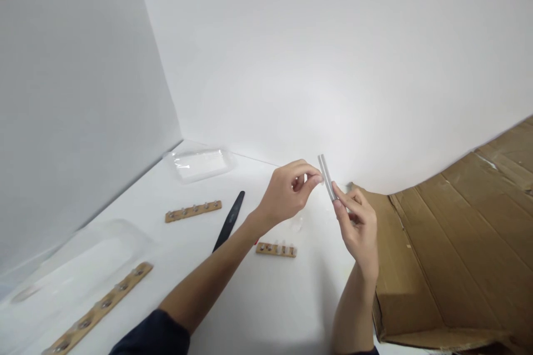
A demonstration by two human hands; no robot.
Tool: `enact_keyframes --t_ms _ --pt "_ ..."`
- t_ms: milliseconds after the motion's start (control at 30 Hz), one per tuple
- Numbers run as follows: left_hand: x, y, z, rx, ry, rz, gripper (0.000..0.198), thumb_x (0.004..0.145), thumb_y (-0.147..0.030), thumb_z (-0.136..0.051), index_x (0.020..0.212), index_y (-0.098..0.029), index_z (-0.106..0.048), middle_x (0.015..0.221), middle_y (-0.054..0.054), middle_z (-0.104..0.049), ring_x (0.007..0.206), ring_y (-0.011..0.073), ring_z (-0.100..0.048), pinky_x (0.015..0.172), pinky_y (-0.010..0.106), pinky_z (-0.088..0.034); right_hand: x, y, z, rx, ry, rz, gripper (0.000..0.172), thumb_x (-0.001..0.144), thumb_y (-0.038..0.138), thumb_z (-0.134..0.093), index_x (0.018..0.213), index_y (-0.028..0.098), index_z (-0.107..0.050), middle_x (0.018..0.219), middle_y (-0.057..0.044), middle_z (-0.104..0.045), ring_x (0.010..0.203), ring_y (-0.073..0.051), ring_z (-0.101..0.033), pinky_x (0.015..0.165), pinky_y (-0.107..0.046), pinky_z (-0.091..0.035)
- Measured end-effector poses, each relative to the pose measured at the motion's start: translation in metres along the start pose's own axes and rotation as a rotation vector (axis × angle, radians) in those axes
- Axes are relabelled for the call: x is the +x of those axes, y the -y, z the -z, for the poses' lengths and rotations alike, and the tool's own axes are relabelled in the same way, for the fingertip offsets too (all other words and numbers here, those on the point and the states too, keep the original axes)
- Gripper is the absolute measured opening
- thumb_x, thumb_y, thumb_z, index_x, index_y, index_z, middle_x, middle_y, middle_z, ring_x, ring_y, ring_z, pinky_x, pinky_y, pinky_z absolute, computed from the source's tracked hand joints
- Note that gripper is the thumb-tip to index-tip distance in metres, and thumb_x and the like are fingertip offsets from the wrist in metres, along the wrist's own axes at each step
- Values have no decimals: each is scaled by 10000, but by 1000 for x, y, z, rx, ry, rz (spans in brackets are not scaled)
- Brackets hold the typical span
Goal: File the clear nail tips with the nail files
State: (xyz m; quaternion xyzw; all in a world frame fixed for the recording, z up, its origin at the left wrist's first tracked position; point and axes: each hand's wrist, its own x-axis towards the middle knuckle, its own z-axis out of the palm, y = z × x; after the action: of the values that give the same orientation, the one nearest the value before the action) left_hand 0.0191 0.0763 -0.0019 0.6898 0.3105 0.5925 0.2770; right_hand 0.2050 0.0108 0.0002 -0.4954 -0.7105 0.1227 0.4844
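Note:
My right hand (358, 227) grips a slim grey bar (326, 175) near its lower end, between thumb and fingers. The bar tilts up to the left, with a pale line along its length. Just left of it, my left hand (293, 188) is closed in a pinch on a small clear piece (322, 181), too small to make out fully. Below the hands lies a short wooden strip (276, 250) carrying several clear nail-tip-like pieces. A black nail file (230, 221) lies partly hidden behind my left forearm.
Another wooden strip (194, 211) with small clear pieces lies left of the file. A longer one (100, 310) is at the near left, beside a clear plastic sheet or tray (83, 255). Clear packaging (200, 163) sits at the back corner. Brown cardboard (449, 255) borders the right side.

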Motion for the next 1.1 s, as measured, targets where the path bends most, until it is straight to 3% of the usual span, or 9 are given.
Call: enact_keyframes --t_ms 267,533,767,933,1100 --pt "-6 3 -6 162 3 -156 149 1013 -167 -606 915 -208 -710 777 -22 -650 555 87 -452 584 249 -416 -2 6 0 -93 -31 21 373 1065 276 -578 1406 323 -721 795 6 -459 683 -137 -452 490 -240 -363" --pt "-9 3 -5 140 -20 -187 167 1027 -157 -586 928 -206 -712 782 -15 -654 566 89 -457 589 243 -421 -4 7 0 -43 -30 -10 357 1059 289 -596 1384 340 -735 787 10 -476 658 -125 -450 473 -228 -366" --pt "-5 2 -1 -86 -65 -56 197 1009 -270 -651 845 -194 -730 789 31 -691 621 112 -535 557 254 -431 -6 6 5 -22 43 -50 346 1060 304 -594 1367 332 -751 781 3 -504 671 -129 -485 471 -221 -382" --pt "-1 1 10 -415 -41 83 327 969 -464 -728 815 -176 -739 777 43 -667 533 77 -460 424 231 -322 -4 3 4 -150 -157 -8 350 1047 258 -602 1354 319 -760 788 7 -486 638 -121 -451 475 -239 -371" --pt "2 0 15 -464 -23 87 350 951 -491 -748 791 -180 -738 729 24 -648 469 53 -383 379 236 -244 -7 8 1 -85 -227 126 432 1027 180 -627 1393 391 -718 776 6 -529 655 -137 -479 506 -260 -396"
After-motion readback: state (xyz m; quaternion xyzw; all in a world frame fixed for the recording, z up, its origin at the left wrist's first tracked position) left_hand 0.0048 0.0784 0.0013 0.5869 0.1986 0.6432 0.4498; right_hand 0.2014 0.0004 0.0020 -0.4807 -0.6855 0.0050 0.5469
